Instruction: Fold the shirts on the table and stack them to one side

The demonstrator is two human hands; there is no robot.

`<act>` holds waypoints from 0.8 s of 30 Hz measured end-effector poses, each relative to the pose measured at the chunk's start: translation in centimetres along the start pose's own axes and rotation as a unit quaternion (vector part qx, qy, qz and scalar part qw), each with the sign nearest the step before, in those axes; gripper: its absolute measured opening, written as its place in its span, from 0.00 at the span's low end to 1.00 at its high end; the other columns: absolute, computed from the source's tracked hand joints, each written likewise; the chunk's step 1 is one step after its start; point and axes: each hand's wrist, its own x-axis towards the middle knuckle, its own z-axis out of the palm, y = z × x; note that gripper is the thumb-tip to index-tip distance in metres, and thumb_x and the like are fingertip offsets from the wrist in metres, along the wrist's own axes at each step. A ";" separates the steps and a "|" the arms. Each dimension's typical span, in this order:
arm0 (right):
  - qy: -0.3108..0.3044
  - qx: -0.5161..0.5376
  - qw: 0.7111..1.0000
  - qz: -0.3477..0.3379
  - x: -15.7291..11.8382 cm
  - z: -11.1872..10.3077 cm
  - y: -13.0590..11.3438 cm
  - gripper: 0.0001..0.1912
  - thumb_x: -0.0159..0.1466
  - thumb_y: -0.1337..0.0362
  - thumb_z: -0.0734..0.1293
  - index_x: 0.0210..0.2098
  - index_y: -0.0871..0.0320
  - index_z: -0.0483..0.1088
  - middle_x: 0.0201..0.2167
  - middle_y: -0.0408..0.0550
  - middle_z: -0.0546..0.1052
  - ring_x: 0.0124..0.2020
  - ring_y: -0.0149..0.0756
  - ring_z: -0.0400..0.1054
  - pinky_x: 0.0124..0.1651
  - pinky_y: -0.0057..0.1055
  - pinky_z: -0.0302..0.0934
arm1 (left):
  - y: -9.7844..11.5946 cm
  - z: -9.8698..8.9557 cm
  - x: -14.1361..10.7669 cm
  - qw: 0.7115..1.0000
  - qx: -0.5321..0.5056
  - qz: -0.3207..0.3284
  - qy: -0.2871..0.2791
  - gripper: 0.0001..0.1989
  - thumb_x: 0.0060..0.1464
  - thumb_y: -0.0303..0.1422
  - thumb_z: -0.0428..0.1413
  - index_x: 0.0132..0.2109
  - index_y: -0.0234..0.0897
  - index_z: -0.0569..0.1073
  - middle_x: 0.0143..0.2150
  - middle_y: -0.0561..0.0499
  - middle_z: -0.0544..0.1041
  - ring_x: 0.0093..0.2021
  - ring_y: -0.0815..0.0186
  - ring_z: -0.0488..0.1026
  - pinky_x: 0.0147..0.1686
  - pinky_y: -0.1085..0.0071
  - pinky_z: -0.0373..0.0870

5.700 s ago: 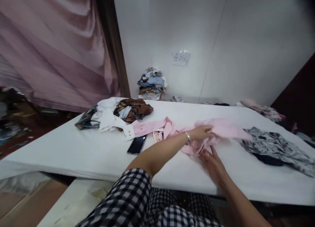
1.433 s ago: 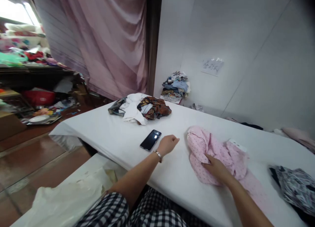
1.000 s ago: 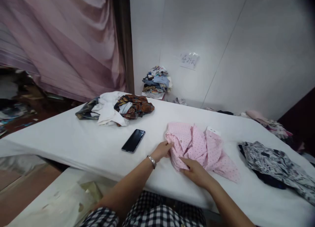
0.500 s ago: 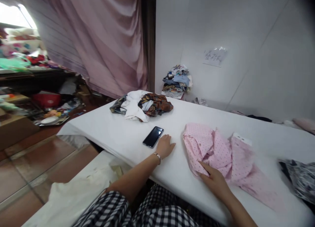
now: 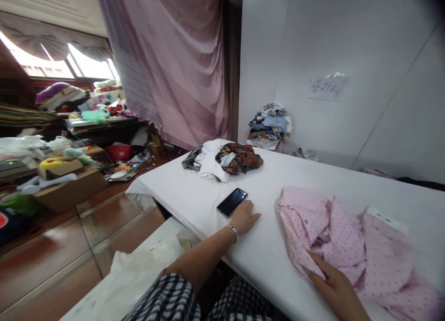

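Observation:
My left hand (image 5: 243,216) lies on the white table with its fingers spread, right against the lower right edge of a dark smartphone (image 5: 232,202). A bracelet circles that wrist. Crumpled in front of me on the right is a pink shirt (image 5: 344,235) with small dark dots. My right hand (image 5: 328,277) has the near edge of the shirt between thumb and fingers. The shirt's right part runs towards the picture's lower right corner.
A heap of white and brown patterned clothes (image 5: 222,159) lies on the table's (image 5: 274,247) far left. Behind it stands a clothes stack (image 5: 269,121) by the wall. White cloth (image 5: 139,265) rests on a lower surface. Left are cardboard boxes (image 5: 74,186) and clutter.
My view has turned left, so everything sits farther right in the picture. The grey-black garment at the right has left view. Both hands keep nearly the same places on the table and shirt.

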 end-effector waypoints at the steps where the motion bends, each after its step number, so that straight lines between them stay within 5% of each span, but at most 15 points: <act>1: 0.000 0.005 1.000 -0.002 0.0 0.0 0.0 0.24 0.51 0.44 0.65 0.47 0.11 0.60 0.48 0.21 0.73 0.53 0.44 0.67 0.55 0.42 0.62 | -0.3 -0.1 0.0 1.000 0.003 -0.006 0.001 0.27 0.59 0.45 0.49 0.56 0.28 0.67 0.62 0.34 0.65 0.64 0.54 0.59 0.64 0.60 0.53; 9: -0.034 -0.021 0.999 -0.008 -0.2 -0.7 -3.0 0.25 0.59 0.55 0.63 0.54 0.56 0.72 0.54 0.49 0.72 0.56 0.47 0.67 0.60 0.43 0.59 | -2.6 -0.9 0.6 0.998 0.034 -0.058 0.011 0.26 0.60 0.44 0.48 0.57 0.27 0.67 0.63 0.34 0.64 0.64 0.54 0.59 0.63 0.60 0.53; 19: -0.035 0.001 0.999 0.009 -0.1 -1.1 -5.6 0.24 0.60 0.62 0.64 0.55 0.54 0.70 0.54 0.47 0.73 0.55 0.44 0.67 0.59 0.42 0.59 | -5.4 -1.5 3.3 0.994 0.075 -0.081 0.001 0.29 0.62 0.46 0.43 0.55 0.24 0.68 0.61 0.32 0.66 0.63 0.54 0.60 0.62 0.62 0.53; 24: -0.036 -0.019 0.999 -0.008 -0.1 -1.3 -6.1 0.22 0.60 0.63 0.64 0.55 0.54 0.70 0.53 0.48 0.74 0.54 0.43 0.68 0.57 0.41 0.60 | -2.6 -2.4 3.4 0.995 -0.009 -0.102 0.005 0.27 0.60 0.46 0.45 0.54 0.26 0.70 0.58 0.33 0.69 0.60 0.52 0.65 0.59 0.60 0.57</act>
